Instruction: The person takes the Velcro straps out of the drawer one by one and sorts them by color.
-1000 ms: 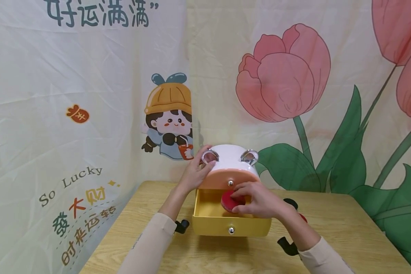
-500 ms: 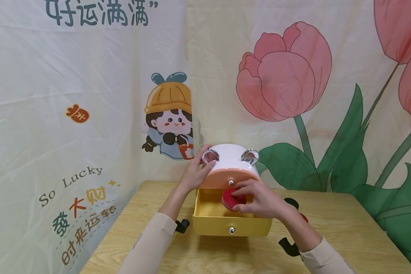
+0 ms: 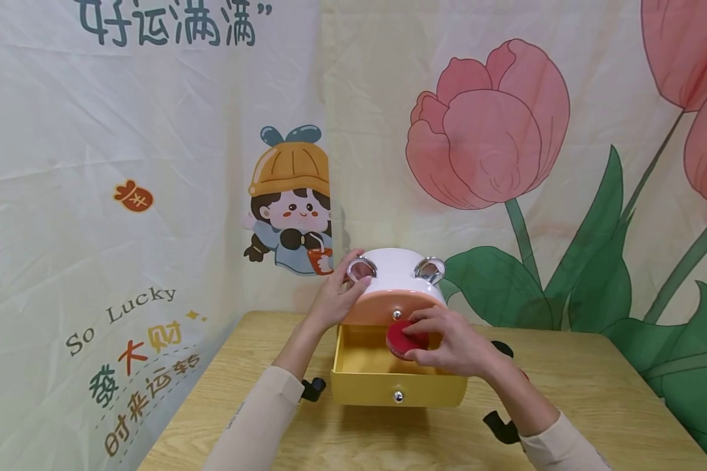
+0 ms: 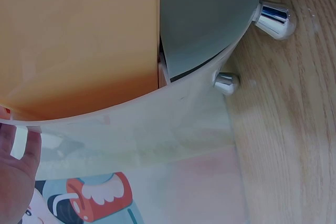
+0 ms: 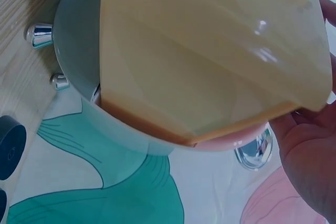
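A small white drawer cabinet (image 3: 392,267) with silver ring ears stands on the table. Its peach upper drawer (image 3: 365,309) is closed, and its yellow lower drawer (image 3: 365,390) is pulled out. My left hand (image 3: 336,294) holds the cabinet's upper left side, thumb by the ear ring. With thumb and fingertips, my right hand (image 3: 448,340) pinches a round, flat red thing (image 3: 402,337) with a paler edge, tilted over the open lower drawer. Part of the red thing is hidden behind those fingers. In the right wrist view the yellow drawer (image 5: 199,51) blocks sight of it.
Black curved pieces lie on the wooden table (image 3: 259,353): one black piece (image 3: 314,389) left of the drawer, another black piece (image 3: 499,427) at the right. A further dark piece (image 3: 503,348) sits behind my right forearm. Printed cloth (image 3: 377,131) hangs behind the table.
My right hand has shifted slightly to the right with the red round thing, which now sits a little higher over the drawer. The left hand and the cabinet have stayed put.
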Available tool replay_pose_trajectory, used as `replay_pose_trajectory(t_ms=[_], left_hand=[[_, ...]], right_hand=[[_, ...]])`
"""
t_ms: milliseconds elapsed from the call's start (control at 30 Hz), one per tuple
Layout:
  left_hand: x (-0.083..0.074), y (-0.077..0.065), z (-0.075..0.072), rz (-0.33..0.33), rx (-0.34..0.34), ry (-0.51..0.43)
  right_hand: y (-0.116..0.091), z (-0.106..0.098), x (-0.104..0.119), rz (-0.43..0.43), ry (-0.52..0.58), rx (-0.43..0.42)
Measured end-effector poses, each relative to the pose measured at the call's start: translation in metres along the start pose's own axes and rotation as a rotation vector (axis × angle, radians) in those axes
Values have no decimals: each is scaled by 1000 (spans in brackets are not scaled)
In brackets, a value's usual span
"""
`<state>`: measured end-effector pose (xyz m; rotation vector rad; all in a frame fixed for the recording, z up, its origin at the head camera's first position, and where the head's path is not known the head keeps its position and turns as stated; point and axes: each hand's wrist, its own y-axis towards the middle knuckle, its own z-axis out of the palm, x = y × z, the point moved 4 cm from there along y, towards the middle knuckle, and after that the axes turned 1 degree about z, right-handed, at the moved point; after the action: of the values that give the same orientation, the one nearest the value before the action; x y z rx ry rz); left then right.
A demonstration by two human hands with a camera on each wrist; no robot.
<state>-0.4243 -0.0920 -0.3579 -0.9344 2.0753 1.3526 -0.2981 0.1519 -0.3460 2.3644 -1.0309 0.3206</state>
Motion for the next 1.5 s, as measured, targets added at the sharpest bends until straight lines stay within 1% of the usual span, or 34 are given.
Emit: replay_pose_trajectory(t_ms=[100, 333, 633, 867, 1000, 1233, 1500], left_hand=[[0, 0, 0, -5, 3, -4], [0, 0, 0, -1, 1, 17], [-1, 1, -1, 0, 5, 16], [0, 1, -1, 3, 1, 15], [0, 0, -1, 5, 5, 21], [-1, -1, -1, -4, 9, 35], [-2, -2, -1, -7, 10, 34]], right_hand=[[-2, -5, -1, 7, 26, -27], [-7, -15, -6, 77, 63, -100], [-14, -25, -10, 38, 41, -201], [-25, -33, -19, 49, 27, -288], [-31, -33, -25, 58, 18, -312], [-35, -33, -32, 52, 6, -332], [-41, -37, -39, 89, 4, -365]])
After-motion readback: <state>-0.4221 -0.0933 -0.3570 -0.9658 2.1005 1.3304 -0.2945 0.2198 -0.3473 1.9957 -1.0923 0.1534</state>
